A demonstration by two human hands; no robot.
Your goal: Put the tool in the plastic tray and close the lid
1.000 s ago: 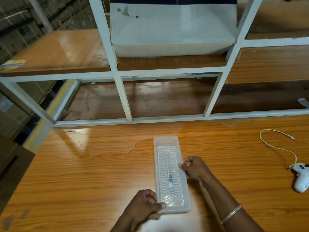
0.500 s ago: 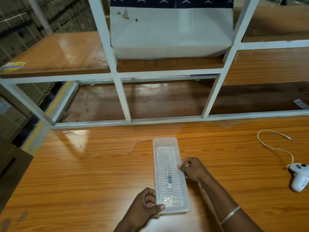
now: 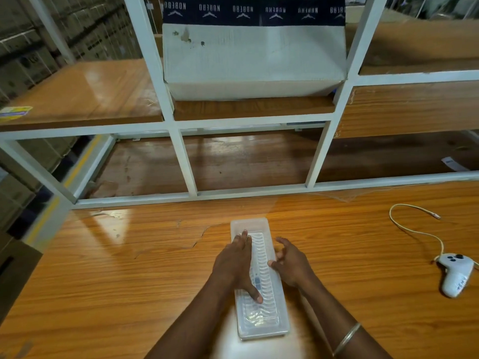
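Note:
A long clear plastic tray (image 3: 261,325) lies lengthwise on the wooden table, its ribbed transparent lid down on top. A thin tool with a small blue part (image 3: 257,281) shows through the lid near the middle. My left hand (image 3: 237,265) rests flat on the lid's left half, fingers stretched toward the far end and the thumb pressing on the near part. My right hand (image 3: 290,263) is at the tray's right edge, fingers spread and curled, the thumb touching the lid's rim.
A white game controller (image 3: 456,274) with a pale cable (image 3: 412,229) lies at the right of the table. A white metal shelf frame (image 3: 186,164) rises behind the table, with a white cardboard box (image 3: 254,58) on an upper shelf.
My left hand moved from the tray's near left corner up onto the lid and now lies flat on it. My right hand has loosened its pinch on the right edge and opened.

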